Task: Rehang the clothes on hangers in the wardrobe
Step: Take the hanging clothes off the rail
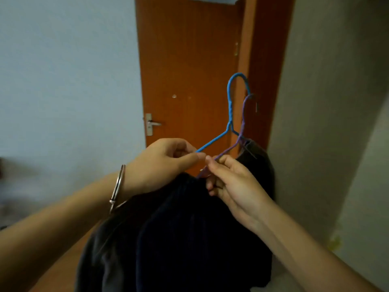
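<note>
Two wire hangers are held up in front of me. The blue hanger stands upright with its hook at the top, and my left hand pinches its left arm between thumb and fingers. Just right of it is the purple hanger, whose arm my right hand grips. Dark clothes hang below both hands, draped from the hangers; a dark grey piece hangs at the purple hanger's right side. How the cloth sits on the wires is hidden.
An orange-brown wooden door with a metal handle is straight ahead, shut. A pale blue wall is on the left, a grey-beige wall close on the right. A silver bangle is on my left wrist.
</note>
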`<action>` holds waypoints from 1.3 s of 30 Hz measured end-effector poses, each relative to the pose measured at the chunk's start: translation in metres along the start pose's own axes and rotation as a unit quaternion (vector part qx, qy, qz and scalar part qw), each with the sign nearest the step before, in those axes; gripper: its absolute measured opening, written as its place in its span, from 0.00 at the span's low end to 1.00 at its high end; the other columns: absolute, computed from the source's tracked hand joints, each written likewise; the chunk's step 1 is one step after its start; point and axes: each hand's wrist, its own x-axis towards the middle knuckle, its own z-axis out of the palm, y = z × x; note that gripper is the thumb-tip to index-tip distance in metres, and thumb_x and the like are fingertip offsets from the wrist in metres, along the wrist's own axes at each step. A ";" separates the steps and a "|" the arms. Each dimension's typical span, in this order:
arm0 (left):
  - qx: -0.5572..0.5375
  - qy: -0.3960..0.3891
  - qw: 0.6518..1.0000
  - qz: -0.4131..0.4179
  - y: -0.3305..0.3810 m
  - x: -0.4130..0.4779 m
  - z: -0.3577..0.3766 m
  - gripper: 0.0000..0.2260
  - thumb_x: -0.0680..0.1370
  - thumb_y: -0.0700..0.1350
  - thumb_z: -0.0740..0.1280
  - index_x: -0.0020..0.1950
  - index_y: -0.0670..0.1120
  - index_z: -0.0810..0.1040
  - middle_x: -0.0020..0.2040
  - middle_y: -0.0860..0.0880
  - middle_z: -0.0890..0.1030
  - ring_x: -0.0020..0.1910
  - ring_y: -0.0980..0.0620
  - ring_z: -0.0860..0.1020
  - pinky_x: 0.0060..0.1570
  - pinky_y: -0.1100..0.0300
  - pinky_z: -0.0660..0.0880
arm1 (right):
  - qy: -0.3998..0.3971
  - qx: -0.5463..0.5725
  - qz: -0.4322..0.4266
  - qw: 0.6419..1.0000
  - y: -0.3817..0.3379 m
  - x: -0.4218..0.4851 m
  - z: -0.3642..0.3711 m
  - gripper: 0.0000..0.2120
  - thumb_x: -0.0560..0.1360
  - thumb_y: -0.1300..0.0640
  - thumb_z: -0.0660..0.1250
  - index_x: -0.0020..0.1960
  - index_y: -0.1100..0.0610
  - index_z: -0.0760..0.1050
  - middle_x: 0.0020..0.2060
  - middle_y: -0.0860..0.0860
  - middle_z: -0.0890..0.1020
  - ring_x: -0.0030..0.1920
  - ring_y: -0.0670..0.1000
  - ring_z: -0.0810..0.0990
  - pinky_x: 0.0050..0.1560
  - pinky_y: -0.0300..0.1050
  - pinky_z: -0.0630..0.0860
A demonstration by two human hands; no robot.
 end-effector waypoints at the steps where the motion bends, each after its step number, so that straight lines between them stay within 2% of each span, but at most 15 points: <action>1: 0.021 0.003 1.000 -0.017 -0.008 -0.006 -0.010 0.08 0.72 0.54 0.66 0.43 0.51 0.78 0.31 0.55 0.80 0.30 0.62 0.75 0.35 0.68 0.72 | -0.018 -0.003 0.005 1.000 0.005 0.006 0.014 0.08 0.77 0.54 0.62 0.40 0.53 0.71 0.30 0.48 0.79 0.26 0.42 0.74 0.28 0.36 0.70; 5: 0.079 0.030 0.995 -0.058 -0.037 -0.027 -0.054 0.04 0.70 0.51 0.70 0.40 0.51 0.77 0.21 0.58 0.75 0.22 0.61 0.70 0.26 0.71 0.65 | -0.094 0.005 0.015 0.995 0.023 0.027 0.061 0.08 0.78 0.56 0.59 0.41 0.54 0.71 0.34 0.49 0.77 0.31 0.44 0.74 0.30 0.37 0.73; 10: 0.082 0.047 0.990 -0.103 -0.080 -0.038 -0.105 0.06 0.66 0.51 0.72 0.37 0.52 0.77 0.25 0.52 0.73 0.28 0.55 0.69 0.31 0.60 0.65 | -0.181 0.035 0.045 0.982 0.034 0.066 0.114 0.07 0.79 0.57 0.56 0.48 0.53 0.73 0.38 0.49 0.77 0.34 0.45 0.75 0.36 0.39 0.76; 14: 0.228 0.081 0.966 -0.088 -0.116 -0.034 -0.136 0.07 0.68 0.51 0.71 0.35 0.55 0.74 0.26 0.59 0.75 0.26 0.60 0.71 0.29 0.67 0.66 | -0.230 0.022 0.062 0.971 0.045 0.107 0.154 0.07 0.79 0.56 0.56 0.47 0.53 0.73 0.37 0.49 0.78 0.33 0.46 0.75 0.38 0.40 0.75; 18: 0.328 0.117 0.934 -0.075 -0.148 -0.025 -0.159 0.05 0.73 0.49 0.67 0.39 0.55 0.72 0.26 0.53 0.73 0.34 0.67 0.73 0.35 0.73 0.69 | -0.263 0.001 0.062 0.963 0.058 0.153 0.186 0.08 0.80 0.56 0.57 0.46 0.53 0.73 0.38 0.48 0.79 0.32 0.45 0.76 0.38 0.39 0.74; 21: 0.372 0.131 0.916 -0.074 -0.179 -0.012 -0.171 0.04 0.75 0.51 0.63 0.43 0.53 0.71 0.28 0.56 0.71 0.30 0.59 0.73 0.30 0.68 0.67 | -0.280 -0.027 0.045 0.959 0.068 0.187 0.204 0.09 0.80 0.56 0.55 0.46 0.53 0.73 0.39 0.47 0.80 0.33 0.45 0.75 0.40 0.39 0.75; 23: 0.408 0.137 0.900 -0.077 -0.200 -0.002 -0.176 0.05 0.76 0.51 0.61 0.46 0.51 0.72 0.30 0.57 0.69 0.31 0.57 0.70 0.30 0.66 0.63 | -0.289 -0.067 0.031 0.955 0.076 0.210 0.212 0.11 0.81 0.55 0.54 0.46 0.52 0.73 0.41 0.47 0.80 0.34 0.45 0.75 0.43 0.39 0.75; 25: 0.424 0.149 0.890 -0.082 -0.220 0.010 -0.180 0.07 0.77 0.51 0.60 0.47 0.48 0.72 0.33 0.56 0.70 0.37 0.51 0.72 0.34 0.60 0.63 | -0.298 -0.101 0.017 0.949 0.084 0.234 0.219 0.11 0.81 0.53 0.52 0.48 0.52 0.73 0.43 0.47 0.80 0.35 0.45 0.75 0.43 0.39 0.75; 27: 0.427 0.161 0.885 -0.091 -0.239 0.023 -0.184 0.08 0.78 0.50 0.59 0.48 0.46 0.72 0.39 0.50 0.75 0.43 0.45 0.75 0.40 0.56 0.67 | -0.309 -0.117 0.012 0.944 0.092 0.260 0.227 0.11 0.81 0.52 0.52 0.48 0.52 0.73 0.44 0.47 0.79 0.35 0.45 0.75 0.42 0.39 0.75; 29: 0.417 0.168 0.887 -0.110 -0.258 0.038 -0.189 0.09 0.78 0.49 0.58 0.49 0.45 0.72 0.44 0.47 0.77 0.45 0.44 0.76 0.45 0.52 0.72 | -0.337 -0.148 0.017 0.930 0.096 0.288 0.231 0.11 0.80 0.52 0.53 0.49 0.53 0.73 0.44 0.46 0.78 0.35 0.45 0.75 0.43 0.39 0.74; 31: 0.415 0.178 0.883 -0.130 -0.279 0.054 -0.195 0.10 0.78 0.49 0.58 0.50 0.44 0.72 0.46 0.46 0.78 0.46 0.43 0.77 0.48 0.48 0.74 | -0.367 -0.184 0.007 0.912 0.100 0.321 0.233 0.11 0.80 0.53 0.56 0.54 0.55 0.74 0.43 0.46 0.78 0.36 0.45 0.76 0.44 0.38 0.75; 33: 0.434 0.201 0.869 -0.130 -0.301 0.069 -0.201 0.11 0.78 0.50 0.57 0.49 0.44 0.73 0.45 0.44 0.79 0.45 0.42 0.77 0.46 0.47 0.74 | -0.350 -0.197 -0.052 0.914 0.108 0.359 0.233 0.11 0.78 0.56 0.60 0.55 0.59 0.76 0.40 0.47 0.79 0.34 0.45 0.76 0.39 0.35 0.75; 36: 0.448 0.232 0.853 -0.137 -0.333 0.092 -0.210 0.12 0.76 0.51 0.57 0.48 0.44 0.73 0.44 0.45 0.80 0.44 0.42 0.77 0.41 0.53 0.71 | -0.216 -0.190 -0.197 0.937 0.121 0.421 0.228 0.05 0.74 0.56 0.67 0.48 0.57 0.77 0.36 0.46 0.77 0.35 0.42 0.73 0.37 0.29 0.71; 38: 0.455 0.248 0.843 -0.142 -0.350 0.110 -0.221 0.13 0.74 0.52 0.57 0.48 0.44 0.74 0.43 0.44 0.81 0.43 0.42 0.78 0.40 0.54 0.70 | -0.163 -0.216 -0.269 0.924 0.124 0.465 0.228 0.10 0.71 0.57 0.70 0.50 0.54 0.72 0.43 0.46 0.74 0.42 0.41 0.72 0.41 0.22 0.68; 39: 0.457 0.257 0.839 -0.148 -0.356 0.119 -0.226 0.14 0.74 0.52 0.57 0.49 0.43 0.74 0.43 0.44 0.81 0.43 0.42 0.78 0.40 0.55 0.70 | -0.185 -0.244 -0.285 0.908 0.125 0.487 0.231 0.15 0.71 0.57 0.70 0.55 0.53 0.70 0.49 0.45 0.72 0.48 0.42 0.71 0.47 0.22 0.65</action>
